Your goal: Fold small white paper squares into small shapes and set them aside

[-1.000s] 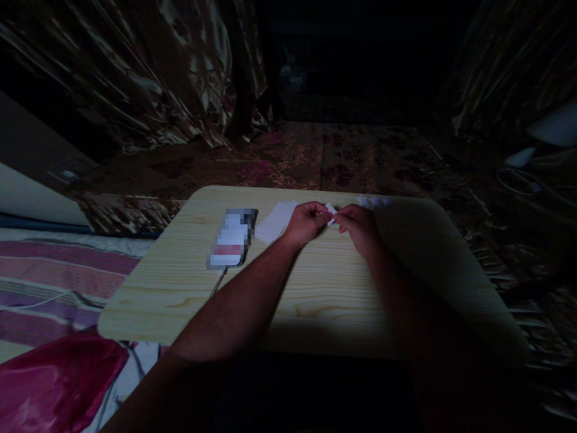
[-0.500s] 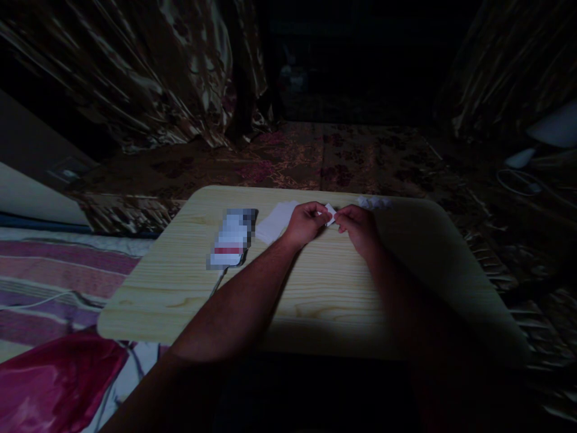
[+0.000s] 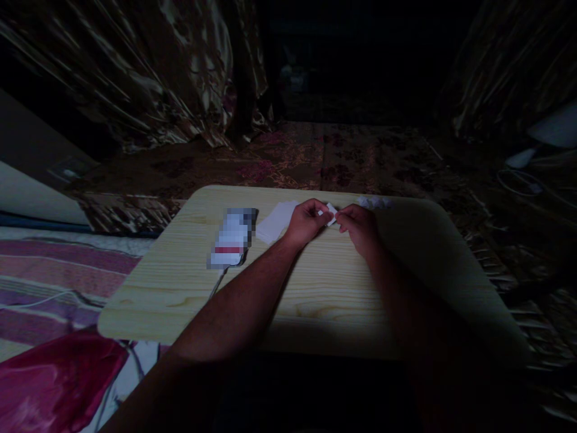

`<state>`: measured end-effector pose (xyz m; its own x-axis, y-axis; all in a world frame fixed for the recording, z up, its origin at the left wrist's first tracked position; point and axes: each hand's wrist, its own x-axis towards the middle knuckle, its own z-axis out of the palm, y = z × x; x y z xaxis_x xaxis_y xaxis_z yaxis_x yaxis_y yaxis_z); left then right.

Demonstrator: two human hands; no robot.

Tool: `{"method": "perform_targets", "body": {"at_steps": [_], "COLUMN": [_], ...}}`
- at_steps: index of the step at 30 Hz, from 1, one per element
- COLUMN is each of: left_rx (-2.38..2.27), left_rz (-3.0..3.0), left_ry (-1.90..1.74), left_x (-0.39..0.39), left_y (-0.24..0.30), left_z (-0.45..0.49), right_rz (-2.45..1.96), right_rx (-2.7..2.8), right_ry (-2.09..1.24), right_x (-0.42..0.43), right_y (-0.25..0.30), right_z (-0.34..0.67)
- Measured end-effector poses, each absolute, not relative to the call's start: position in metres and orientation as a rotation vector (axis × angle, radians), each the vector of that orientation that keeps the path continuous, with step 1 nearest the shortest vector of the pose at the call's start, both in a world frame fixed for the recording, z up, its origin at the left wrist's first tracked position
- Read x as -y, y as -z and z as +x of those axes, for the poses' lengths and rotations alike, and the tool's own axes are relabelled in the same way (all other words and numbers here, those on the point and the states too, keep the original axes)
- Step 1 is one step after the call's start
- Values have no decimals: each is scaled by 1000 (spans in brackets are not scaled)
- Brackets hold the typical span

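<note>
A small folded piece of white paper [image 3: 332, 210] is held between both hands above the far middle of the wooden table. My left hand [image 3: 309, 222] pinches its left side between thumb and fingers. On its right edge, the fingertips of my right hand [image 3: 358, 224] are closed. Several flat sheets of white paper [image 3: 274, 221] lie just left of my left hand and are partly covered by it. Beyond my right hand, several small white folded paper pieces [image 3: 374, 202] sit in a row near the table's far edge.
A blurred-out phone [image 3: 231, 237] with a cable [image 3: 218, 282] lies on the left of the table [image 3: 153, 288]. A striped bed cover [image 3: 58, 270] and a shiny magenta cloth [image 3: 58, 379] are at the left. A white lamp [image 3: 556, 126] stands at the far right.
Both hands stay almost in place, with only slight finger movement. The small paper between them has tilted a little.
</note>
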<state>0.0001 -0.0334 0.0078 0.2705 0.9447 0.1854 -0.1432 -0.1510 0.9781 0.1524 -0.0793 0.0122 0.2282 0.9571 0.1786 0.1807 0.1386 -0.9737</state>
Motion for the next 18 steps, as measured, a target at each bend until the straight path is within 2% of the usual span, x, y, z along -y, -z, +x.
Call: {"method": "perform_targets", "body": {"at_steps": [18], "left_rx": [-769], "left_rz": [1317], "left_ry": [-1105], "left_x": [34], "left_y": [-10], "left_z": [-1], "right_rz": [-1327], "right_rx": [1169], "right_ry": [-863], "right_x": [77], "right_y": [-10], "right_z": [152]}}
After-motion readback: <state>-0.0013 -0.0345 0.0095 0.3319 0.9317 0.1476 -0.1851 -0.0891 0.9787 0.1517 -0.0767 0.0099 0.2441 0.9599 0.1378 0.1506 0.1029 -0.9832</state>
